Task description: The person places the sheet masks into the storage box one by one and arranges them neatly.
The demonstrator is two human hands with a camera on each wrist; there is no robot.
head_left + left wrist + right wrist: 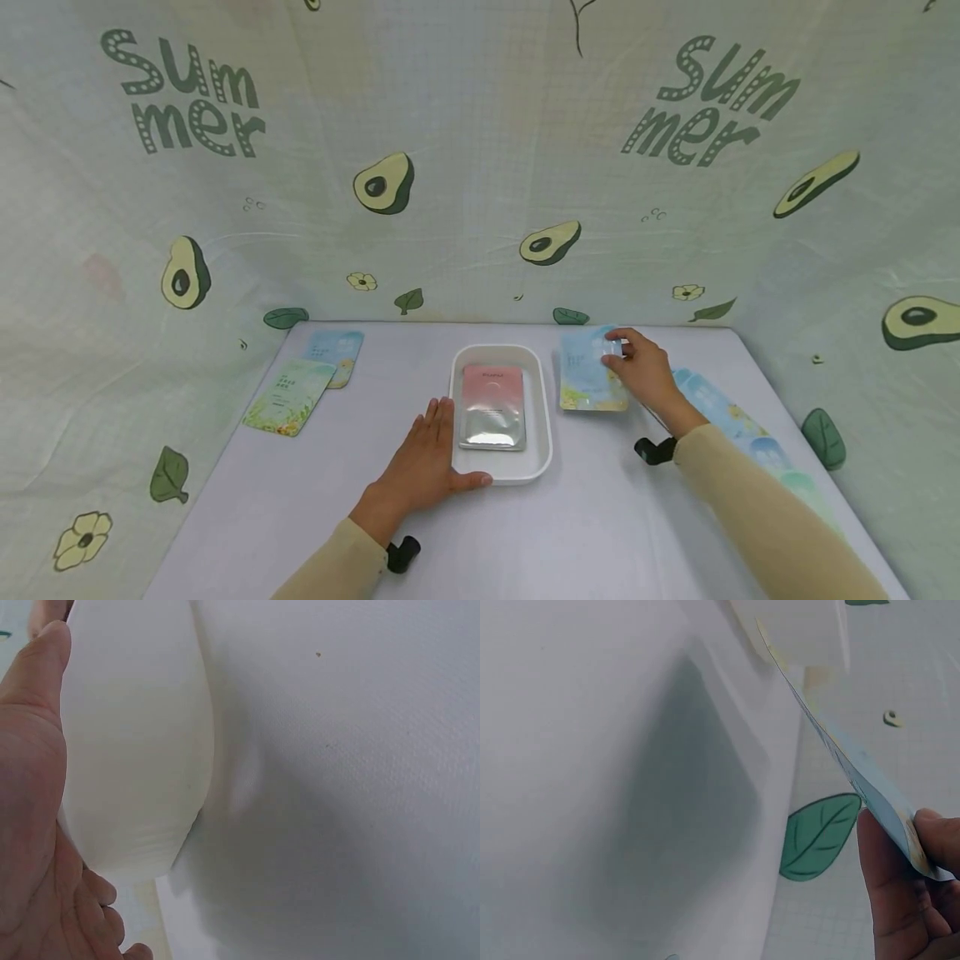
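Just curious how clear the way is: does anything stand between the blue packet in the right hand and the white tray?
No, nothing visible: only tabletop shows between the held blue packet and the white tray. The left hand is at the tray's opposite side.

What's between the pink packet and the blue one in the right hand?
In the head view, going from the pink packet to the blue packet: floor and right rim of the white tray, then a narrow bare strip of table.
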